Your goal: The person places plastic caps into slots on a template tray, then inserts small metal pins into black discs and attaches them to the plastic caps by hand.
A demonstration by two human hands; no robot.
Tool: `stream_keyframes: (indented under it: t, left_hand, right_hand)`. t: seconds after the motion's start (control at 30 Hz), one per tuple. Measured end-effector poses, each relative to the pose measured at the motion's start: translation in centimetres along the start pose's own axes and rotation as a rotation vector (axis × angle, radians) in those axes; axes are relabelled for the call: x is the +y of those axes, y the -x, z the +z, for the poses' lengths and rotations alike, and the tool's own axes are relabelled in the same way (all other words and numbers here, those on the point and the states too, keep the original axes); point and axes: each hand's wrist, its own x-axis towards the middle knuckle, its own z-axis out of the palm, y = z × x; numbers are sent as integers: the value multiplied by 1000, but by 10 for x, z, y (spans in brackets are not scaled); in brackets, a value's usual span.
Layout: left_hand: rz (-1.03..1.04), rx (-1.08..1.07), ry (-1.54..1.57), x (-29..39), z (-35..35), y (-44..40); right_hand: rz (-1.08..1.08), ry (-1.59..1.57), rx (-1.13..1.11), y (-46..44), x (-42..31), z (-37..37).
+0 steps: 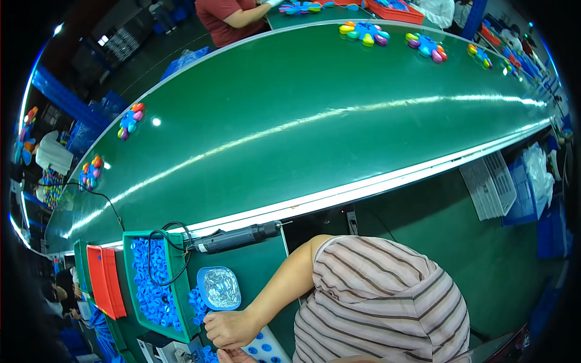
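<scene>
My right hand is curled closed at the bottom of the view, above a white tray with round blue parts in it. Just below, partly cut off by the frame edge, my left hand meets its fingertips. Whatever the fingers pinch is too small or hidden to make out. Close to my right hand stands a blue dish of small shiny metal pieces, likely screws. Small blue plastic parts lie loose beside that dish.
A green bin full of blue parts stands left, beside a red tray. A corded power screwdriver lies by the conveyor edge. Colourful flower-shaped toys sit on the green conveyor. A person in red works across it.
</scene>
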Motion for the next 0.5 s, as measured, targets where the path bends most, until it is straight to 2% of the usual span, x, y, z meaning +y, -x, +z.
stream_keyframes:
  t: [0.07, 0.13, 0.33, 0.4, 0.43, 0.5]
  left_hand:
    - [53, 63, -55, -2, 0, 1]
    - [39, 20, -110, -11, -15, -8]
    - [66, -50, -300, -38, -134, -54]
    - [114, -365, -1005, -28, -174, -72]
    - [111, -365, -1007, -26, -167, -70]
    - [129, -268, -958, -32, -93, -45]
  right_hand:
    - [-18, 12, 12, -1, 1, 1]
    - [-37, 15, 12, 2, 5, 3]
    - [-51, 46, 45, 5, 12, 9]
    - [-47, 34, 47, 3, 11, 9]
    - [-52, 26, 62, 2, 9, 8]
    - [-53, 16, 76, 2, 8, 6]
